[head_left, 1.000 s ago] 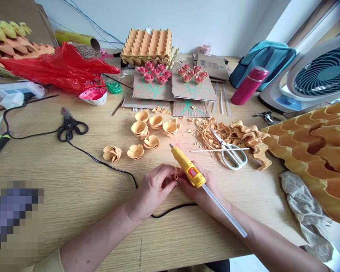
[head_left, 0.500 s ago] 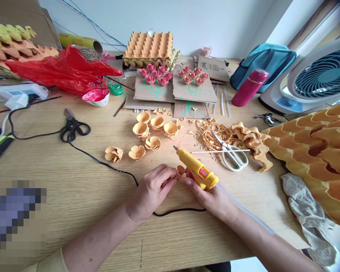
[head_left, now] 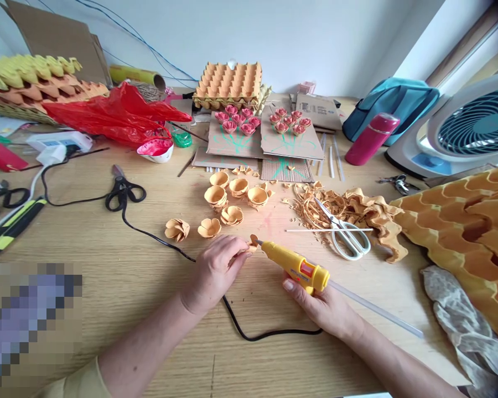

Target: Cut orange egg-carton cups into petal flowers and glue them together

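Note:
My right hand (head_left: 315, 301) is wrapped round the grip of a yellow hot glue gun (head_left: 288, 260), with a clear glue stick (head_left: 377, 309) poking out of its back end. The gun's tip points left and meets, or nearly meets, a small orange egg-carton piece (head_left: 253, 243). Pinched in the fingers of my left hand (head_left: 218, 265), that piece is partly covered by them. Just beyond my hands lie several orange egg-carton cups cut like flowers, among them a petalled cup (head_left: 209, 228) and a curled one (head_left: 177, 229).
White-handled scissors (head_left: 351, 240) lie by carton scraps (head_left: 315, 202) on the right, near stacked egg trays (head_left: 460, 221). Black scissors (head_left: 124, 190) and the gun's black cord (head_left: 161, 240) are on the left. Pink flowers on cardboard (head_left: 236, 145), a pink bottle (head_left: 373, 138) and a fan (head_left: 460, 138) stand behind.
The glue gun has turned from pointing up and away to pointing left, its tip now at the carton piece. My hands have moved apart, and the camera view has shifted slightly.

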### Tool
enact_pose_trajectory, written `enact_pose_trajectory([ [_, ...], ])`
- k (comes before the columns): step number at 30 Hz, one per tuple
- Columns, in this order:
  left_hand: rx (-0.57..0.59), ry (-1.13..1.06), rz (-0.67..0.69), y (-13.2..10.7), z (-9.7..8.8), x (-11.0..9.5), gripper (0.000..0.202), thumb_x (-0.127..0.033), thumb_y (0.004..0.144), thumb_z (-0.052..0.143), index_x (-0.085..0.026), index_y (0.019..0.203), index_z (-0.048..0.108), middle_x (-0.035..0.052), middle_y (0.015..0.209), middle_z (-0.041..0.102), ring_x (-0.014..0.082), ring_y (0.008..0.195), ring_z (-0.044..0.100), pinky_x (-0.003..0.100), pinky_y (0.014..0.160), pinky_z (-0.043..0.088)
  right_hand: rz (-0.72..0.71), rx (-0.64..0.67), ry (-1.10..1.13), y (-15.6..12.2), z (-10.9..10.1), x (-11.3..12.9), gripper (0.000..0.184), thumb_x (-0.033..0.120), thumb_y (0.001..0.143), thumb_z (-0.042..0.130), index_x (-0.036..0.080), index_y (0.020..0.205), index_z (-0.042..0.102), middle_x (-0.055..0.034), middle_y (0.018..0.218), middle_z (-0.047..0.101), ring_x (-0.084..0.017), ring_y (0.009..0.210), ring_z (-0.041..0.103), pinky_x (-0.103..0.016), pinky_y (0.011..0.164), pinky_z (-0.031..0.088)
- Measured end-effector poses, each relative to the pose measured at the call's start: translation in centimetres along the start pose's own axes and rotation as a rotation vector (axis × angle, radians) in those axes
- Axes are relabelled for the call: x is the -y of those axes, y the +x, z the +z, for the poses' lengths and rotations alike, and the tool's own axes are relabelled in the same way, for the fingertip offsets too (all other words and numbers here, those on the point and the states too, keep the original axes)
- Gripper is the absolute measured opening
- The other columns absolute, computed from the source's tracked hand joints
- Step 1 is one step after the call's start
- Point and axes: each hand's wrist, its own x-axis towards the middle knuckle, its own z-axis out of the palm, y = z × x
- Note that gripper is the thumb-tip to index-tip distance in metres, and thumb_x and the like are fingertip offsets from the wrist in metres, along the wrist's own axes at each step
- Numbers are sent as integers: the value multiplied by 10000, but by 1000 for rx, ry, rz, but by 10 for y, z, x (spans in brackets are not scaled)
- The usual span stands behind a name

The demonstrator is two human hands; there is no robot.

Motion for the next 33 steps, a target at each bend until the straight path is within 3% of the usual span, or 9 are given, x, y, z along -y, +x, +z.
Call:
enact_pose_trajectory([
  [11,-5,23,20,-2,-1,0,81,-260,942,596,-221,898,651,37,849,721,180,816,671,300,781,543,-51,5,-138,-2,1,3,298,456,969,505,248,806,642,-37,689,582,-212,662,590,-320,600,518],
  [19,-12,77,80,-1,-3,-6,64,-210,939,599,-224,888,635,35,882,740,177,809,676,311,781,544,-80,6,-90,-2,2,3,312,456,975,508,247,769,613,-28,694,582,-194,639,585,-310,594,510],
  [28,-40,139,147,-1,-4,-7,61,-152,924,619,-210,921,601,21,913,754,167,811,677,297,756,530,-66,55,-122,-7,4,-8,152,307,952,537,233,824,572,-34,783,589,-199,725,590,-303,631,495],
  [33,-43,167,160,0,-5,-9,71,-140,924,616,-205,903,597,26,896,754,166,805,674,287,744,527,-65,82,-100,-3,3,-5,180,284,950,541,223,786,497,-4,763,522,-165,681,538,-284,629,454],
])
